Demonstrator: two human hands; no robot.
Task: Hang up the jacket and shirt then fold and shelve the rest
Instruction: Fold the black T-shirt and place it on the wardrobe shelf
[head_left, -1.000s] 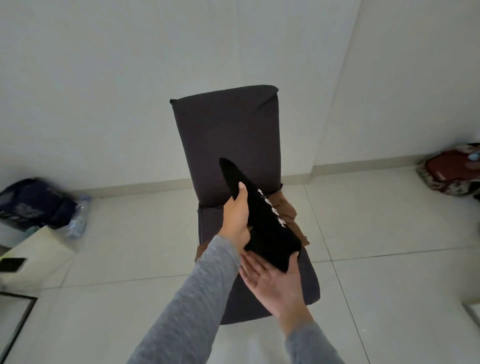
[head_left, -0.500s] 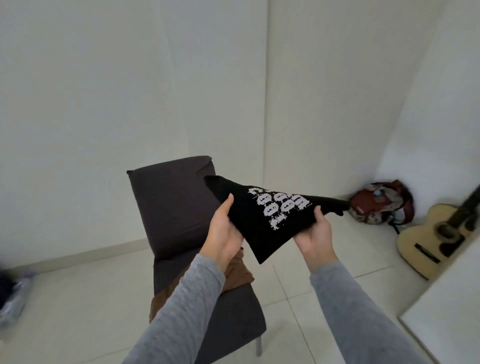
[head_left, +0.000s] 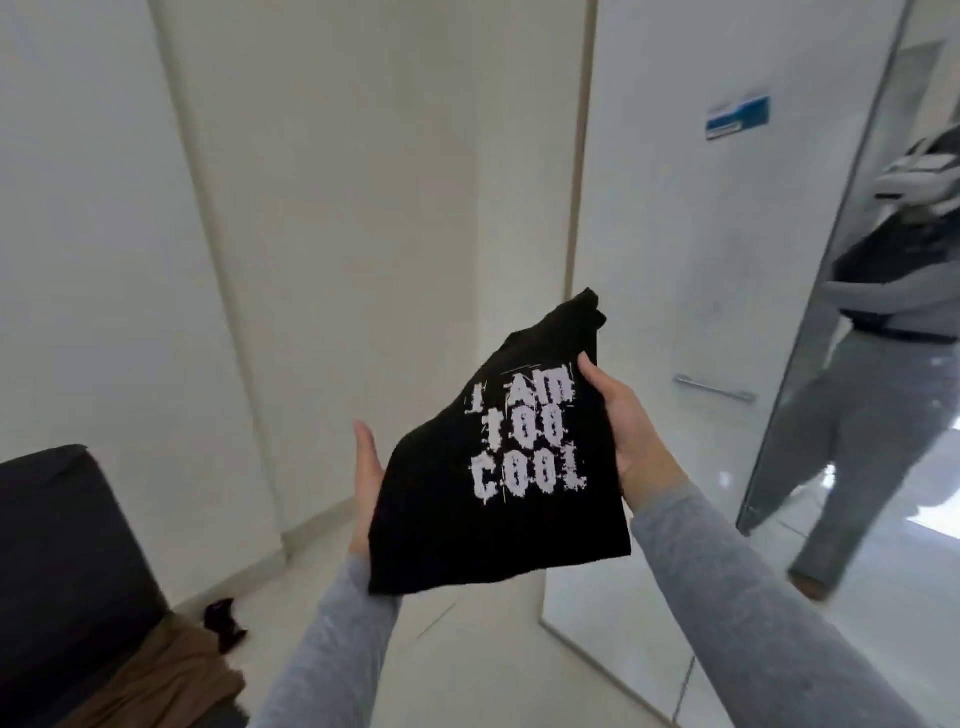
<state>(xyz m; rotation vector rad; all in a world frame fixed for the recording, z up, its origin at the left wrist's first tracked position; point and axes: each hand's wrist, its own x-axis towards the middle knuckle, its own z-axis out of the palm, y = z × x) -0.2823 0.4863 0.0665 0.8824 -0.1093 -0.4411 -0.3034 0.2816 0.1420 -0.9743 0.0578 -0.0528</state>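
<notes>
A folded black T-shirt (head_left: 498, 467) with white lettering is held up in front of me, between both hands. My left hand (head_left: 366, 483) lies under its left edge with the thumb straight up beside the cloth, supporting it from below. On the shirt's right edge my right hand (head_left: 623, 431) pinches the cloth, thumb on top and fingers beneath. A brown garment (head_left: 156, 670) lies on the seat of a dark chair (head_left: 62, 545) at the lower left.
White wardrobe doors (head_left: 675, 260) with a metal handle (head_left: 714, 387) stand right in front of me. A mirrored door (head_left: 857, 415) at the right reflects a person. A small dark object (head_left: 223, 618) lies on the tiled floor by the chair.
I have turned right from the chair toward the wardrobe. The folded shirt has come up with both hands and turned so its lettering faces me; my left thumb has come off its top.
</notes>
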